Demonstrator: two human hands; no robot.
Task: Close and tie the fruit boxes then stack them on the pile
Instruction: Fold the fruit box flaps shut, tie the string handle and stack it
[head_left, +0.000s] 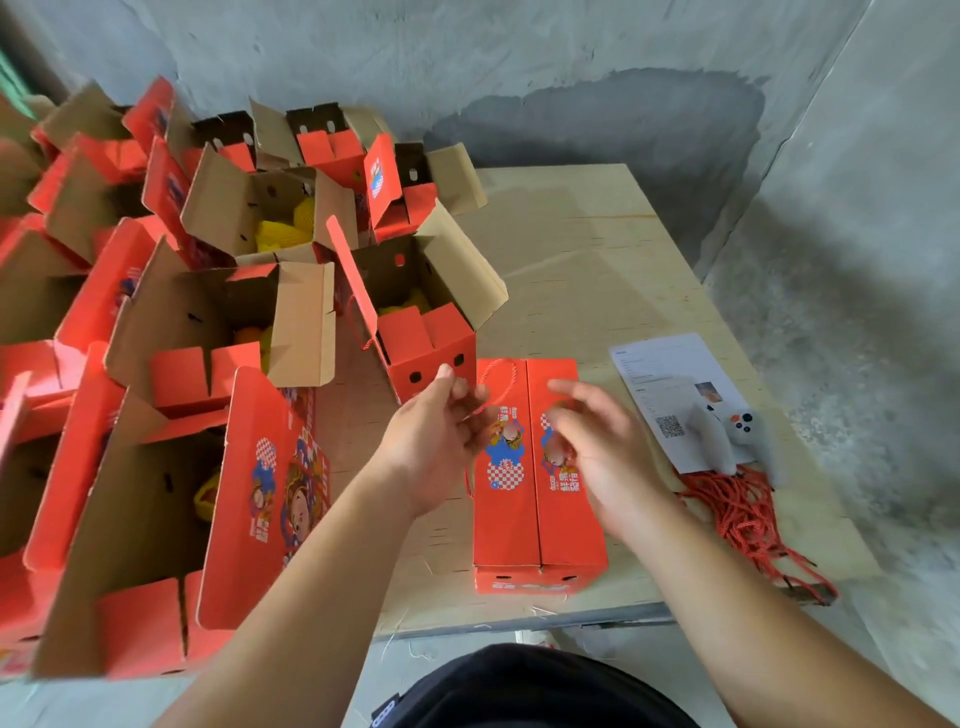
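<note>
Closed red cardboard fruit box (535, 467): stiff, weighty; grip ends. Left hand (441, 441) pinches red cord (501, 371); right hand (597, 447) open above.

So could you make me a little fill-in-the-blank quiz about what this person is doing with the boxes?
1. The closed box in front of the person is coloured ____.
2. The left hand pinches a thin red ____ at the box top.
3. The spare cords lie on the table to the ____ of the closed box.
4. The open boxes show fruit in ____ foam netting.

Missing words: red; cord; right; yellow
</note>
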